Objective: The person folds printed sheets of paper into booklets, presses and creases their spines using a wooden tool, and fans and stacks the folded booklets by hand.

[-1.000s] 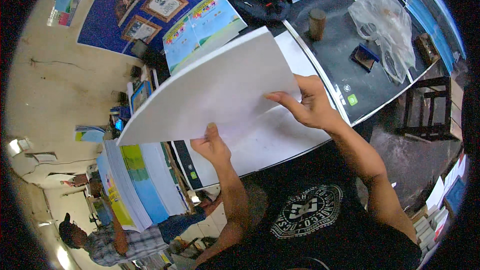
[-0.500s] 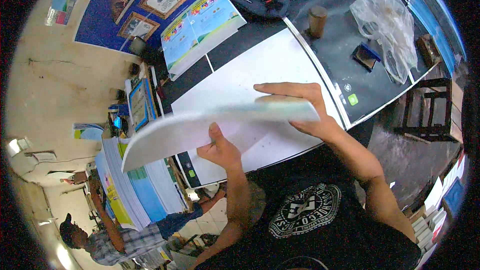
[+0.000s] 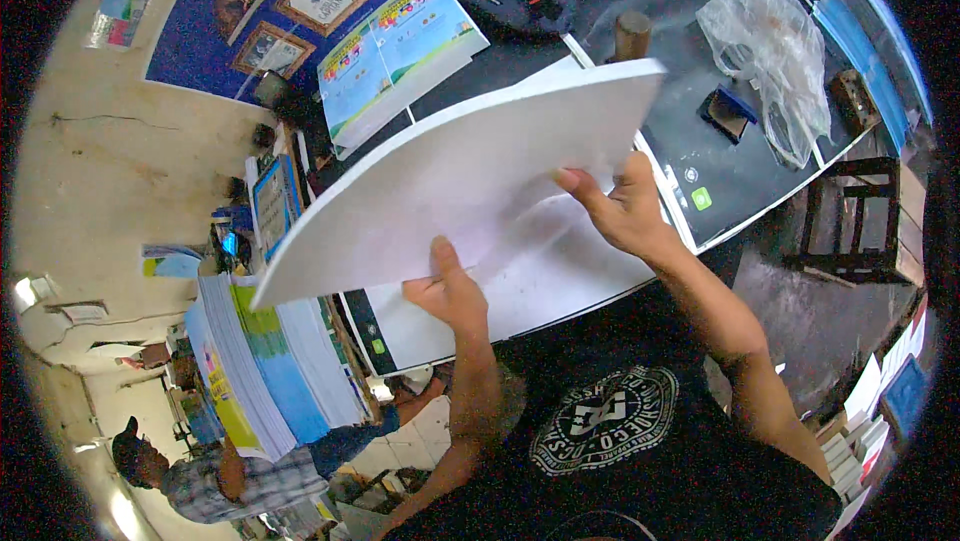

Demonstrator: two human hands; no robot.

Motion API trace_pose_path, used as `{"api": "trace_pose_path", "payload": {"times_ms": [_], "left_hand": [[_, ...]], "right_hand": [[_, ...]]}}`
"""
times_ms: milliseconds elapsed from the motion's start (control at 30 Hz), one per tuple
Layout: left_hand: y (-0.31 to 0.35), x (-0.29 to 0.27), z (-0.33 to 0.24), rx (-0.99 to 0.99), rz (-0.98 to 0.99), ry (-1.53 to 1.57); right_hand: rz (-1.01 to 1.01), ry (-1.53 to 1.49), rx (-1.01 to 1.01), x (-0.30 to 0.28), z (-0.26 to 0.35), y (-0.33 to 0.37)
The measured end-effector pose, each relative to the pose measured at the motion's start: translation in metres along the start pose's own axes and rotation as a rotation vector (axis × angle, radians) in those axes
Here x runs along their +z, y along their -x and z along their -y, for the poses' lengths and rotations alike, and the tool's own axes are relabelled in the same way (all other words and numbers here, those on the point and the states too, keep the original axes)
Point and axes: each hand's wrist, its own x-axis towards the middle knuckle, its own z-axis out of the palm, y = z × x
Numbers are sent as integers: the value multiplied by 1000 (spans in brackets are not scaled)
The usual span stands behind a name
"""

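Evidently midway, the paper stack is lifted but not yet laid down, tilted above the white sheet on the table, the left hand pinching its lower edge and the right hand its right side.

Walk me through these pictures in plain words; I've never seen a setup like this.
There is no machine arm here, just a person's bare hands. The pictures come from one wide fisheye camera worn on the person's head, looking down, so straight edges bend near the rim.

The left hand and right hand hold up what looks like a thick bundle of white paper, with both thumbs on its near face. It bows into a curve.

Below is a black table with a white sheet under the bundle. Also on it are a clear plastic bag, a brown cylinder and colourful printed sheets.
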Motion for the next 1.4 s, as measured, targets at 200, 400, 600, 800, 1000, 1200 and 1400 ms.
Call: {"api": "trace_pose_path", "payload": {"times_ms": [200,400,600,800,1000,1200,1400], "left_hand": [[-1,-1,12,28,80,-120],[-8,-5,8,79,142,19],[-10,-8,28,103,177,-73],[-76,-22,-80,559,456,-325],[-100,-20,-131,998,832,-578],[-110,-42,-108,1041,516,-683],[-115,-79,-26,131,172,245]], "right_hand": [[28,12,224,2,-19,14],[-48,-34,69,-2,-9,11],[30,-35,259,-7,-46,29],[-264,99,-143,-52,6,-7],[238,640,-296,-56,73,-28],[280,172,-188,-47,41,-3],[268,44,-97,-60,37,-2]]}}
